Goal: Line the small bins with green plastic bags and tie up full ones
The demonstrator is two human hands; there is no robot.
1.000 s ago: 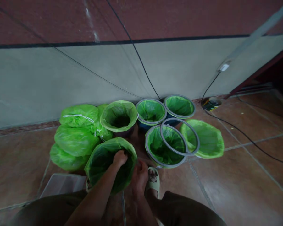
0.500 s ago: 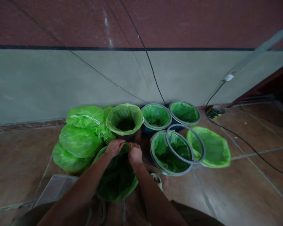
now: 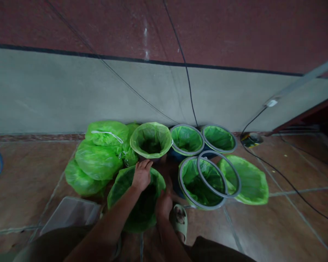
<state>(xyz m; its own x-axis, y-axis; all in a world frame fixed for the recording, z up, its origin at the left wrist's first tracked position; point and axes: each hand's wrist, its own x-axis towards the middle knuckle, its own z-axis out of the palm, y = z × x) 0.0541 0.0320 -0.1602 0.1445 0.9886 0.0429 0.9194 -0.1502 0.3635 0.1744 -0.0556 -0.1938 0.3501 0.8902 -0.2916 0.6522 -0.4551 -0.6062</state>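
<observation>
A bin lined with a green bin liner stands on the floor between my legs, its liner draped over the rim. My left hand reaches across to the far rim, its fingers stretched out over the liner's edge. Against the right side of the same bin is my right hand; its fingers are dark, blurred and partly hidden. Just behind stands another bin with a pale green liner folded over its rim.
Stacked green bags lie to the left, near a clear plastic lid-like sheet. Right of me are lined bins with grey rings, a loose grey ring and a green-lined container. A cable crosses the floor beside a can.
Both hands were together at the far rim, pinching the liner. My right hand has moved down to the bin's right side; my left stays at the far rim with fingers extended. The view shifted slightly.
</observation>
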